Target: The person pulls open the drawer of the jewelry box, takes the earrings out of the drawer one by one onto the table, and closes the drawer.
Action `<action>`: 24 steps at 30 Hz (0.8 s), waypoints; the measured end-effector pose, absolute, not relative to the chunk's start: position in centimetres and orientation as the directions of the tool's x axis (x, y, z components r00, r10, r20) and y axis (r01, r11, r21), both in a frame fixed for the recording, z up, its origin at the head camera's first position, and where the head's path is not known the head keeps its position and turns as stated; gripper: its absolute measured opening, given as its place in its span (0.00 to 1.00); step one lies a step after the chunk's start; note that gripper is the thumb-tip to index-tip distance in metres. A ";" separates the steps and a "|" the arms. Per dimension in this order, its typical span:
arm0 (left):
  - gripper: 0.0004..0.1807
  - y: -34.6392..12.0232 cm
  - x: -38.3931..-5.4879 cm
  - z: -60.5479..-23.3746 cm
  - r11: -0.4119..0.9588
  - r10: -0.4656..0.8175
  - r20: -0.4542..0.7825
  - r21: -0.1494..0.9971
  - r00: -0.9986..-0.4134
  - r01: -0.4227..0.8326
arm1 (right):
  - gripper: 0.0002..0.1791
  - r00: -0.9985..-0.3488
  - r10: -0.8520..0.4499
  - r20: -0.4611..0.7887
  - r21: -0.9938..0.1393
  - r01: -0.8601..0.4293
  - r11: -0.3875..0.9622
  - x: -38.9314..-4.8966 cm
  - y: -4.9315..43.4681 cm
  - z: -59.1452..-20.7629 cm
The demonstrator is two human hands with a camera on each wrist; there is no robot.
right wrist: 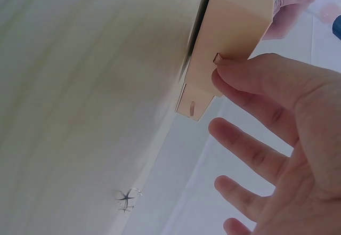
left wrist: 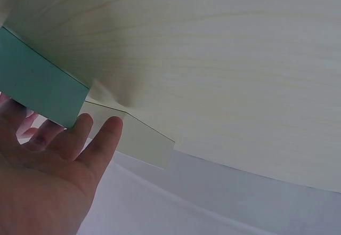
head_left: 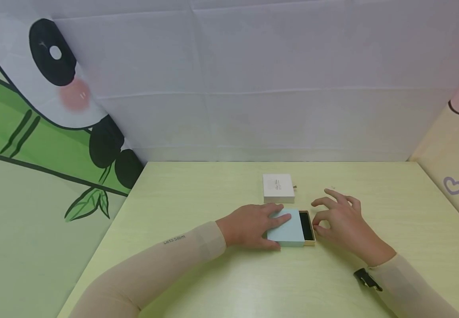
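Note:
A light blue drawer box [head_left: 286, 229] lies on the table with its inner tray [head_left: 308, 227] partly out on the right, showing a black inside. My left hand [head_left: 251, 226] holds the sleeve from the left, thumb along the near side, other fingers over the top and far edge. At the tray's right end, my right hand [head_left: 342, 225] pinches a small pull tab [right wrist: 218, 58] between thumb and index finger. The other fingers of that hand are spread. Just behind the blue box is a white drawer box [head_left: 278, 185] with dark print and its own tab.
Small star-shaped shiny pieces [right wrist: 126, 197] lie on the table beyond my right hand. A pale cloth wall [head_left: 229, 123] rises at the table's back edge, with printed cloth at both sides. The light wooden table [head_left: 197, 190] extends around the boxes. A black clip [head_left: 367, 279] is on the right sleeve.

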State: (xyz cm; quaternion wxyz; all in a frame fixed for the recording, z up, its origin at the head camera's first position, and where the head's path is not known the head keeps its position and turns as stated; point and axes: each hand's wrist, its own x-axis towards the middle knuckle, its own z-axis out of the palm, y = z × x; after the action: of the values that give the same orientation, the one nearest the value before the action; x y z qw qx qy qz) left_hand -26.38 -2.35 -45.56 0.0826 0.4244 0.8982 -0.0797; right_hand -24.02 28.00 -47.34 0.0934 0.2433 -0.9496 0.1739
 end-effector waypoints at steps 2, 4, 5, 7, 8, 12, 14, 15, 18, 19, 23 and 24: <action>0.49 -2.2 -26.5 -45.5 0.629 0.747 -0.215 -0.077 -0.629 0.774 | 0.17 -0.862 -0.433 0.262 -0.282 -0.497 0.821 -24.3 28.1 -47.3; 0.49 -2.1 -26.6 -45.5 0.632 0.744 -0.215 -0.079 -0.632 0.771 | 0.16 -0.861 -0.436 0.262 -0.279 -0.501 0.819 -24.5 28.2 -47.3; 0.49 -2.1 -26.7 -45.5 0.633 0.743 -0.215 -0.082 -0.634 0.770 | 0.16 -0.860 -0.438 0.262 -0.279 -0.502 0.819 -24.6 28.3 -47.3; 0.50 -2.0 -26.8 -45.5 0.636 0.740 -0.217 -0.084 -0.637 0.767 | 0.16 -0.859 -0.442 0.259 -0.280 -0.504 0.817 -24.8 28.4 -47.2; 0.50 -1.9 -26.9 -45.5 0.638 0.738 -0.218 -0.083 -0.638 0.766 | 0.16 -0.858 -0.444 0.258 -0.280 -0.506 0.816 -24.9 28.4 -47.2; 0.50 -1.7 -27.1 -45.4 0.647 0.732 -0.218 -0.075 -0.646 0.759 | 0.16 -0.854 -0.453 0.256 -0.278 -0.513 0.812 -25.4 28.6 -47.1; 0.49 -1.6 -27.3 -45.4 0.650 0.730 -0.218 -0.071 -0.648 0.756 | 0.16 -0.852 -0.457 0.255 -0.278 -0.517 0.810 -25.6 28.7 -47.1; 0.49 -1.5 -27.3 -45.4 0.651 0.729 -0.218 -0.070 -0.649 0.756 | 0.16 -0.851 -0.458 0.255 -0.278 -0.519 0.809 -25.7 28.8 -47.1; 0.49 -1.4 -27.5 -45.4 0.656 0.726 -0.217 -0.064 -0.653 0.752 | 0.16 -0.849 -0.463 0.253 -0.280 -0.523 0.805 -26.0 28.9 -47.0; 0.49 -1.3 -27.6 -45.4 0.657 0.725 -0.217 -0.063 -0.653 0.751 | 0.16 -0.849 -0.464 0.253 -0.280 -0.524 0.805 -26.1 28.9 -47.0; 0.49 -1.1 -27.9 -45.3 0.665 0.720 -0.217 -0.056 -0.659 0.745 | 0.16 -0.845 -0.470 0.256 -0.276 -0.530 0.802 -26.5 29.1 -46.8; 0.49 -1.0 -27.9 -45.3 0.668 0.718 -0.218 -0.055 -0.661 0.742 | 0.16 -0.843 -0.471 0.258 -0.276 -0.532 0.801 -26.6 29.1 -46.8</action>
State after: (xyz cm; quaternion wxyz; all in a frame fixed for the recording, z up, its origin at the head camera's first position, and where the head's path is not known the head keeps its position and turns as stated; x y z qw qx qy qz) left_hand -27.90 -1.03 -45.29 0.0890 0.4017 0.9088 -0.0694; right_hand -26.64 29.10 -46.82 0.0885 0.2655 -0.9447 0.1708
